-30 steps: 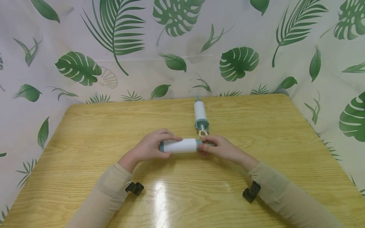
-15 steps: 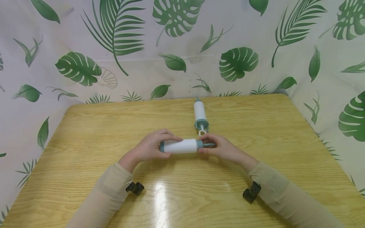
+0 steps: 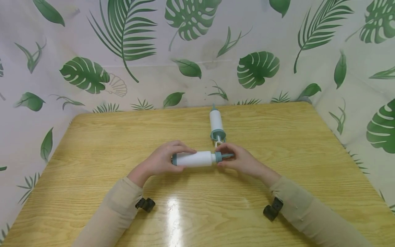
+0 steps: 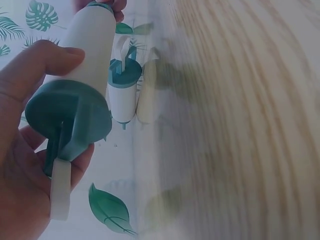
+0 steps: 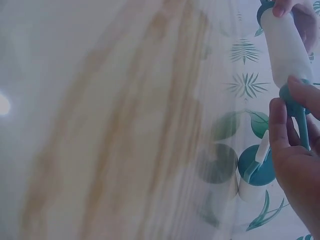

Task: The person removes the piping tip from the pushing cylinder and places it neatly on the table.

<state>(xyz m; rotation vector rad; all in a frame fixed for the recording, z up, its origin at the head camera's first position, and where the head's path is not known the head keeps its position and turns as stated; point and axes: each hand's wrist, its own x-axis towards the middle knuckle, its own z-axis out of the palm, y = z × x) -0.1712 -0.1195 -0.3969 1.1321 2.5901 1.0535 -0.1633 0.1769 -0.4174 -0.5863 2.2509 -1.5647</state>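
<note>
My left hand [image 3: 163, 157] grips the white barrel of a large plastic syringe [image 3: 197, 159], which lies level just above the table. Its teal flange and white pull ring [image 4: 61, 190] show in the left wrist view. My right hand [image 3: 243, 161] pinches the teal nozzle cap [image 3: 218, 157] at the other end; its thin tip points right, toward the palm. A short white neck [image 3: 213, 157] shows between barrel and cap. Behind the hands a second, similar syringe [image 3: 216, 120] lies with its nozzle toward the far edge and its handle toward me.
The wooden table [image 3: 123, 130] spreads out on all sides of the hands. A cloth with green leaves [image 3: 139, 75] hangs along its far edge and sides. Light glares off the near part of the tabletop.
The nozzle cap has moved slightly right, away from the barrel, and the white neck has come into view. My right fingers have shifted on the cap. My left hand has stayed nearly still.
</note>
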